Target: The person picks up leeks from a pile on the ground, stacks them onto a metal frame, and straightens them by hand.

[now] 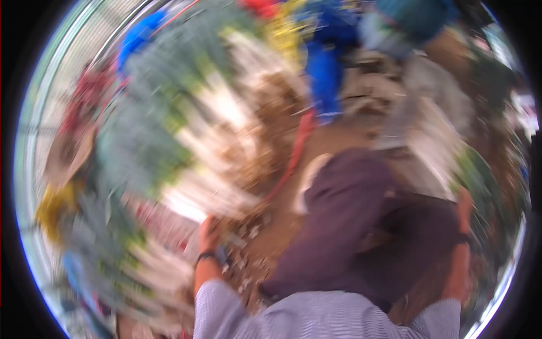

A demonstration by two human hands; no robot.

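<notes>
Motion blur smears the whole view. My left hand (209, 234), with a dark band at the wrist, is at the root ends of a big pile of leeks (220, 107). Its fingers are too smeared to show whether they grip anything. My right hand (464, 209) is out at the right, beside my knee, next to another bunch of leeks (435, 133) with white stems and green tops. I cannot tell whether it touches them, as its fingers are blurred too.
More leeks (161, 265) lie at the lower left. A red strap (296, 150) runs along the brown ground (282, 231), which has scraps on it. Blue-clad legs (324, 73) of another person stand ahead. My bent legs (361, 220) fill the middle.
</notes>
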